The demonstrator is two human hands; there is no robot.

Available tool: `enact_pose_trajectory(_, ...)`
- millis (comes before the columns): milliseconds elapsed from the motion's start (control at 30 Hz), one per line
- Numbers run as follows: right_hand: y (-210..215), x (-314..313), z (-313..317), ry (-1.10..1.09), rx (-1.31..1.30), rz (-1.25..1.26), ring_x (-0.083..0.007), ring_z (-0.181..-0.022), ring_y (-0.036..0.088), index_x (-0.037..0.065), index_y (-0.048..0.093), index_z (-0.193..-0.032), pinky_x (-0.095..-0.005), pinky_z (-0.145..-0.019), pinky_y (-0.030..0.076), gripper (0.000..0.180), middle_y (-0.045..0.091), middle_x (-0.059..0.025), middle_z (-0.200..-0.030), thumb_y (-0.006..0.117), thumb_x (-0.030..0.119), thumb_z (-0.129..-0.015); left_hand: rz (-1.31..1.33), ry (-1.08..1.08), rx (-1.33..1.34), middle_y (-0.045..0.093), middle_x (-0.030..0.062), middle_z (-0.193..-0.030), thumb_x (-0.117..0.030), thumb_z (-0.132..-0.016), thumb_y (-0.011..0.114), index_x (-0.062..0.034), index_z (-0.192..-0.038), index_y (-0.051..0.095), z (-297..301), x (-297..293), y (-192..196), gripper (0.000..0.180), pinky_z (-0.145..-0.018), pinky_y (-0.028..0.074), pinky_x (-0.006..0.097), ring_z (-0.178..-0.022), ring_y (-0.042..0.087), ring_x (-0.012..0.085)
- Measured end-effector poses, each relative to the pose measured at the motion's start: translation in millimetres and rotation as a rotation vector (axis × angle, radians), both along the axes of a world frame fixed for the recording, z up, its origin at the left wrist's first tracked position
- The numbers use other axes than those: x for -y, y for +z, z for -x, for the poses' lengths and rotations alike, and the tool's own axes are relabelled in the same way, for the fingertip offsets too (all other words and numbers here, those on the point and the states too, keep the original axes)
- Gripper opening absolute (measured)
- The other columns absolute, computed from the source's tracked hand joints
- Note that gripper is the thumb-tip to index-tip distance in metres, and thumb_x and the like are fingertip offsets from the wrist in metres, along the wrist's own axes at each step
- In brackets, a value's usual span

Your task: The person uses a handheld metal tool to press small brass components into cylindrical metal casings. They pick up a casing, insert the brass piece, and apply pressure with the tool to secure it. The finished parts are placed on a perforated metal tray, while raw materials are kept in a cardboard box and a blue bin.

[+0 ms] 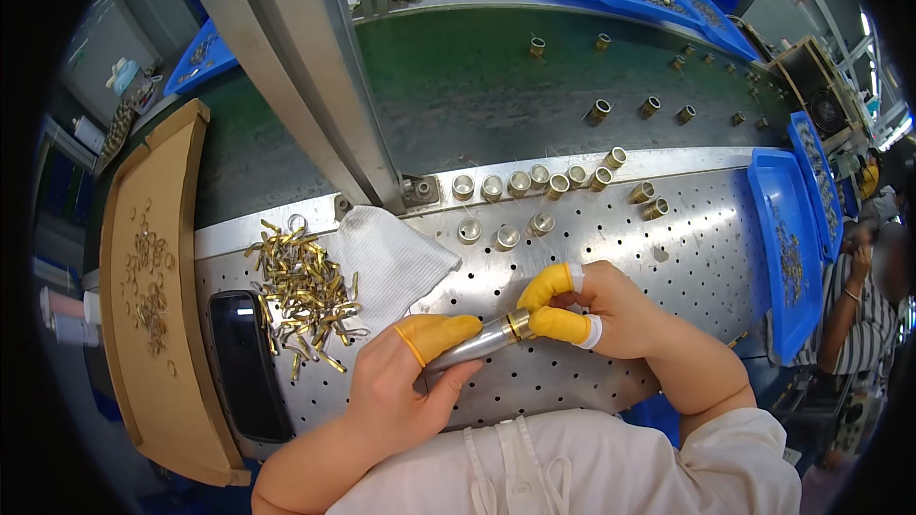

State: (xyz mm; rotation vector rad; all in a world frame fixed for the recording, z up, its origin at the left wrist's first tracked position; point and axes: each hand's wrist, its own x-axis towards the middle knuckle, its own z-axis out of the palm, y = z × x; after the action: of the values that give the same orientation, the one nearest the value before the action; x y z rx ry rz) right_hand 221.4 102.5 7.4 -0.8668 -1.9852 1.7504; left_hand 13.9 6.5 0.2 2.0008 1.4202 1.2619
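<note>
My left hand (389, 391), a yellow finger cot on one finger, is wrapped round a smooth silver metal cylinder (474, 344). It tilts up to the right, with a gold-coloured band (516, 326) near its upper end. My right hand (615, 313), two fingertips in yellow cots, pinches that upper end; what exactly lies between its fingers is partly hidden. Beyond the hands, several short metal sleeves (507, 236) stand on the perforated metal table (582, 362). Left of them lie a white cloth (396, 262) and a heap of small brass-coloured clips (303, 286).
A black phone (250, 362) lies beside a cardboard tray (181, 257) of small rings. A metal post (296, 67) rises at the table's far edge. Behind runs a green conveyor belt (458, 76) carrying more sleeves. Blue trays (771, 191) stand right, near another person (840, 315).
</note>
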Motion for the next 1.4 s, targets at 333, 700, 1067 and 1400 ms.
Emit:
enact_pose_trajectory(333,0.7,-1.1,-2.6,0.034,0.059,0.091,-0.0083,-0.065,0.054,0.002,0.059,-0.089,-0.0236,-0.06,0.045,0.016,0.06,-0.0033,-0.074,0.063,0.016,-0.082,0.175,-0.052,0.109,0.064,0.0119,-0.085,-0.006,-0.07,0.07,-0.0001,-0.095,0.061,-0.1,1.9,0.1,0.027,-0.061,0.048,0.03,-0.068,0.062,0.0259)
enact_pose_trajectory(700,2.0,-3.9,-3.8,0.115,-0.063,-0.265,-0.014,-0.07,0.056,0.003,0.06,-0.098,-0.0247,-0.063,0.046,0.031,0.061,-0.0064,-0.087,0.073,0.005,-0.07,0.161,-0.063,0.1,0.063,0.0129,-0.085,-0.006,-0.07,0.07,0.0008,-0.094,0.06,2.1,1.1,-1.2,0.027,-0.061,0.048,0.031,-0.069,0.061,0.0274)
enact_pose_trajectory(1067,7.9,-3.5,-2.9,-0.034,0.0,-0.074,-0.0113,-0.07,0.055,0.005,0.061,-0.096,-0.0239,-0.064,0.045,0.029,0.06,-0.0043,-0.083,0.073,0.017,-0.072,0.107,-0.044,0.052,0.063,0.0125,-0.084,-0.008,-0.069,0.072,-0.0003,-0.093,0.061,1.6,-0.6,-2.9,0.028,-0.064,0.048,0.029,-0.072,0.062,0.0264)
enact_pose_trajectory(1400,-0.7,5.5,0.4,0.065,-0.026,-0.197,-0.0129,-0.064,0.054,0.005,0.063,-0.094,-0.024,-0.057,0.043,0.027,0.059,-0.0031,-0.078,0.073,0.009,-0.069,-0.068,-0.075,-0.046,0.06,0.0107,-0.075,-0.004,-0.065,0.073,-0.0008,-0.083,0.06,-3.6,-2.5,-7.9,0.022,-0.054,0.046,0.03,-0.06,0.057,0.0249)
